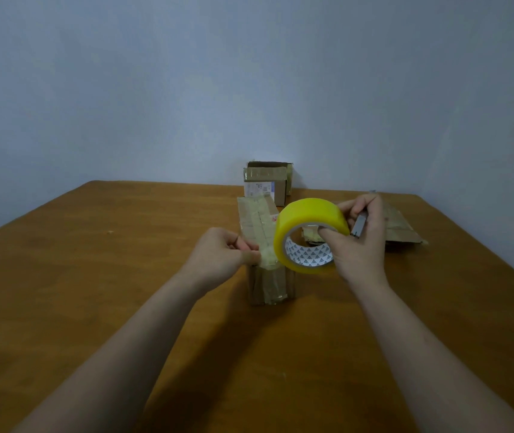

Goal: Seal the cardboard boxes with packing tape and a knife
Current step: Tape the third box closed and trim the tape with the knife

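While the left hand (221, 254) pinches the tape end (266, 256): it sits at the near top edge of the long cardboard box (257, 214), and the yellow tape roll (308, 214) stands on edge just to the right of it.
Box axis: runs from the person toward the wall, so the pull probably goes straight away along the top seam.
Right hand (361, 245): thumb through the roll's core, fingers curled round it, with the grey knife (360, 226) tucked in the same fingers.
Nearer hand: the right hand has both roll and blade.
Around: small labelled box (268, 179) just past the far end; flattened cardboard (402, 229) behind the right hand; wooden table (124, 276).
In the way: that small box may crowd the roll at the far end.
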